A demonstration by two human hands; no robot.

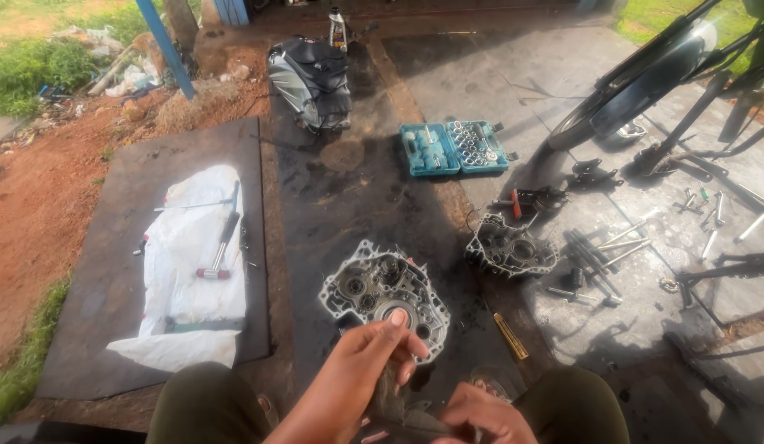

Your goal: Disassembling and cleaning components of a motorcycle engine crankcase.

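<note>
My left hand [361, 370] is raised over the near edge of an open engine crankcase half [382, 292] and pinches the top of a dark, greasy part [394, 395]. Low in the view, my right hand [479, 415] grips the lower end of the same dark part. A second crankcase half [509, 247] lies to the right of the first. Both rest on a dark oily mat [333, 197]. My knees in dark green trousers frame the bottom of the view.
An open teal socket set [453, 148] lies beyond the casings. A white sheet [193, 263] with a hammer and tools lies left. Bolts and shafts [604, 251] lie scattered right, near a motorcycle frame [645, 82]. A yellow-handled tool [510, 335] and a fuel tank [312, 82] are also present.
</note>
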